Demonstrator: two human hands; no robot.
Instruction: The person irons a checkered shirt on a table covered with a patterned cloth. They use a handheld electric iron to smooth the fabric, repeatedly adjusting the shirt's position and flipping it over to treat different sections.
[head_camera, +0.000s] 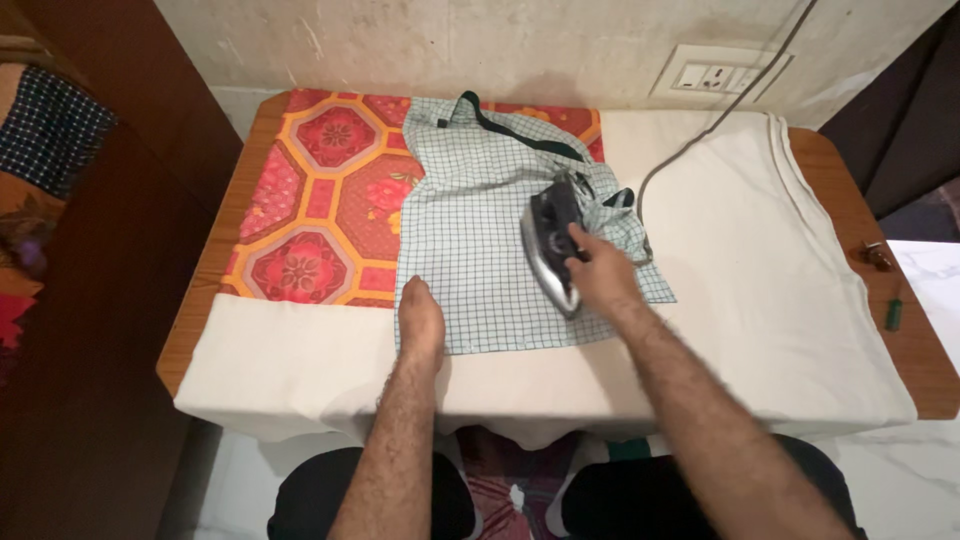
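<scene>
The right hand (597, 268) is wrapped tight around the handle of the iron (553, 245), which sits on the checked cloth (480, 230) near the middle of the table (905, 340). The iron is long and thin, and it lies slanted — one end points toward the far edge of the table and the other end, the one closer to the person, points toward the near edge. It rests on the right side of the cloth, close to where the fabric bunches up with a dark strap. The left hand (420, 322) lies open, pressed down on the near left corner of the cloth, holding nothing. So the flat stretch of cloth lies to the left of the iron, between the two hands. The right hand is the one on the iron; the left hand is well apart from it. A grey cord (700, 135) runs from the iron up toward the wall socket (715, 76). A white sheet (760, 280) covers most of the table — a red and orange patterned mat (320, 200) shows at the far left corner.
</scene>
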